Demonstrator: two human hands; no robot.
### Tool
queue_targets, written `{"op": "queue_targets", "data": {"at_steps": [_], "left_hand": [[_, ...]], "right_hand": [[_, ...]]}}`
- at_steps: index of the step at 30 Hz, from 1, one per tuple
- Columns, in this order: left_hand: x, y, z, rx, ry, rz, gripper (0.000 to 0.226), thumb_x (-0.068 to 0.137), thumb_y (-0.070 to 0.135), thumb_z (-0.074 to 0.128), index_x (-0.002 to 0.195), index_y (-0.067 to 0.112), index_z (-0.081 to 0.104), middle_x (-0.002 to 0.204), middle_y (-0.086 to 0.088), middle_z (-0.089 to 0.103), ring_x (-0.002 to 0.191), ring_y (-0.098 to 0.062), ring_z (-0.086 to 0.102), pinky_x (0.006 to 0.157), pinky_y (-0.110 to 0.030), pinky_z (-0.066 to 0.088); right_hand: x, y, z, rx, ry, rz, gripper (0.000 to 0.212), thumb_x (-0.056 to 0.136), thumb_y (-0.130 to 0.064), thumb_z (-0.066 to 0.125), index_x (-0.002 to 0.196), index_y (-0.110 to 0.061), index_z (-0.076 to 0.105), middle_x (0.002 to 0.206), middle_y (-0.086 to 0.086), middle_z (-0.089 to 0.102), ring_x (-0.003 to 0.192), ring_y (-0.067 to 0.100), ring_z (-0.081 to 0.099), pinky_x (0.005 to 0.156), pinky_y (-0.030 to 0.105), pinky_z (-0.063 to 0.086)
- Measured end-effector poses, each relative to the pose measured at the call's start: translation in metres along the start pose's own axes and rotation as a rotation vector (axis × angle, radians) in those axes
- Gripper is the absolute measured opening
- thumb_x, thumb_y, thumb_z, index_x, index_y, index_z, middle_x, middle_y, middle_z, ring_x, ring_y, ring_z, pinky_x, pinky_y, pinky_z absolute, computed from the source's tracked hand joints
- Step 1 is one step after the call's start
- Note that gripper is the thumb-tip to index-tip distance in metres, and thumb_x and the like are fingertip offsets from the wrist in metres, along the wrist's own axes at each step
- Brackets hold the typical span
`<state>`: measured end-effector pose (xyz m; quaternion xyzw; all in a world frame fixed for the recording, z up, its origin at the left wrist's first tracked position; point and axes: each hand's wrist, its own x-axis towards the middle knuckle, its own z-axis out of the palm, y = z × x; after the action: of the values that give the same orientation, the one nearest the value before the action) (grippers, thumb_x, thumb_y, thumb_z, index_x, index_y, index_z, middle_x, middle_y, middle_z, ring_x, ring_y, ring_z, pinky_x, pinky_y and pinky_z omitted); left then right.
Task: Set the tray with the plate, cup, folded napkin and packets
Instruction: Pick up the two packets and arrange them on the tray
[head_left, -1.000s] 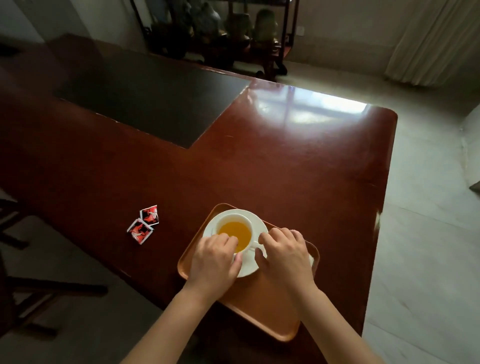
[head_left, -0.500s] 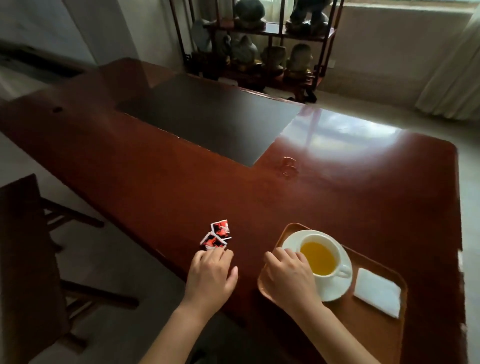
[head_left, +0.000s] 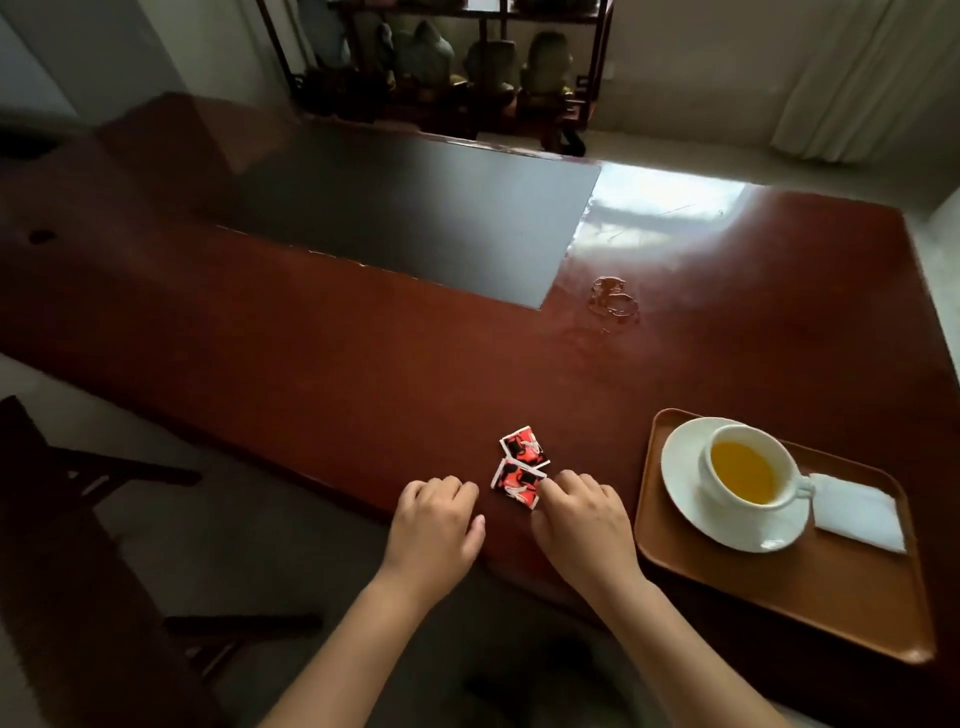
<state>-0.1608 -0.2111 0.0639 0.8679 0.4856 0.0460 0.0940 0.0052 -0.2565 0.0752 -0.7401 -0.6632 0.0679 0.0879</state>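
1. On the tray (head_left: 769, 592) at your right, the plate (head_left: 685, 483), the cup (head_left: 743, 470) of tea and the folded napkin (head_left: 857, 512) look set, so only the packets (head_left: 519, 467) are left.
2. They lie on the table (head_left: 363, 353), near its front edge.
3. Your right hand (head_left: 584, 519) has curled fingertips touching the nearer packet, not pinching it yet.
4. Your left hand (head_left: 434, 525) rests loosely curled beside them, holding nothing.
5. Next I'd pinch both packets and carry them over to the tray's bare part.

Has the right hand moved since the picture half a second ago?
Yes. The right hand left the rim of the brown tray and went left to the red square packets, its fingertips touching the nearer one.
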Motion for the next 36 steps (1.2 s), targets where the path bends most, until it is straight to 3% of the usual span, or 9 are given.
{"op": "queue_targets", "data": {"at_steps": [5,11,13,17,20,24,29,32,36], "left_hand": [[0.034,-0.011,0.018,-0.005,-0.063,0.041,0.028,0.091,0.034,0.044,0.112,0.021,0.055,0.105,0.004,0.061,0.098,-0.016,0.055,0.095,-0.03,0.035],[0.093,-0.026,0.03,-0.047,-0.132,0.135,0.033,0.092,0.022,0.048,0.125,0.02,0.052,0.119,0.002,0.058,0.115,-0.016,0.052,0.11,-0.039,0.025],[0.116,-0.029,0.036,-0.058,-0.162,0.196,0.037,0.091,0.018,0.051,0.128,0.02,0.05,0.124,0.001,0.056,0.119,-0.016,0.049,0.111,-0.042,0.021],[0.156,-0.03,0.053,-0.015,-0.327,0.345,0.049,0.091,0.017,0.053,0.138,0.025,0.041,0.143,-0.003,0.043,0.133,-0.017,0.036,0.112,-0.042,0.023],[0.172,-0.028,0.068,0.029,-0.419,0.449,0.052,0.091,0.015,0.051,0.14,0.025,0.038,0.148,-0.007,0.036,0.136,-0.019,0.031,0.108,-0.04,0.028],[0.185,-0.028,0.075,0.021,-0.412,0.582,0.045,0.087,0.015,0.054,0.132,0.019,0.051,0.135,-0.01,0.047,0.123,-0.025,0.043,0.097,-0.039,0.038],[0.19,-0.034,0.073,-0.009,-0.37,0.591,0.032,0.084,0.022,0.059,0.115,0.016,0.058,0.122,-0.005,0.053,0.111,-0.024,0.048,0.089,-0.035,0.039],[0.19,-0.042,0.067,-0.012,-0.35,0.527,0.025,0.082,0.025,0.063,0.103,0.013,0.058,0.113,-0.005,0.056,0.104,-0.025,0.049,0.082,-0.036,0.04],[0.184,-0.051,0.062,-0.123,-0.372,0.301,0.023,0.08,0.026,0.066,0.094,0.014,0.054,0.098,-0.004,0.064,0.095,-0.026,0.057,0.074,-0.033,0.037]], "right_hand": [[0.018,0.005,0.019,0.023,0.002,0.027,0.015,0.062,-0.014,0.075,0.074,-0.014,0.066,0.07,0.002,0.064,0.061,0.023,0.06,0.05,0.034,0.047],[0.046,0.025,0.054,0.06,-0.126,0.05,0.035,0.086,-0.032,0.052,0.12,-0.023,0.053,0.115,-0.004,0.057,0.102,0.019,0.051,0.08,0.031,0.041],[0.053,0.023,0.058,0.071,-0.136,0.063,0.035,0.082,-0.032,0.058,0.115,-0.021,0.058,0.107,-0.002,0.061,0.097,0.02,0.055,0.075,0.032,0.045],[0.057,0.017,0.07,0.003,-0.096,0.069,0.028,0.055,-0.027,0.08,0.08,-0.018,0.069,0.073,-0.002,0.066,0.065,0.02,0.061,0.048,0.03,0.047],[0.056,0.014,0.083,-0.02,-0.042,0.115,0.027,0.055,-0.026,0.08,0.078,-0.018,0.067,0.072,-0.001,0.064,0.064,0.021,0.06,0.046,0.031,0.045],[0.055,0.008,0.092,-0.001,-0.01,0.196,0.029,0.058,-0.023,0.08,0.084,-0.016,0.068,0.085,0.001,0.068,0.072,0.022,0.062,0.051,0.034,0.048],[0.056,0.004,0.09,0.018,-0.032,0.252,0.037,0.055,-0.024,0.082,0.088,-0.019,0.067,0.083,-0.003,0.066,0.075,0.021,0.062,0.058,0.034,0.048],[0.057,0.004,0.087,0.049,-0.075,0.365,0.051,0.052,-0.031,0.085,0.098,-0.018,0.068,0.084,-0.001,0.064,0.079,0.023,0.062,0.065,0.036,0.049],[0.058,0.007,0.087,0.094,-0.101,0.469,0.044,0.064,-0.034,0.079,0.103,-0.02,0.064,0.092,0.002,0.06,0.09,0.025,0.057,0.076,0.039,0.042]]}}
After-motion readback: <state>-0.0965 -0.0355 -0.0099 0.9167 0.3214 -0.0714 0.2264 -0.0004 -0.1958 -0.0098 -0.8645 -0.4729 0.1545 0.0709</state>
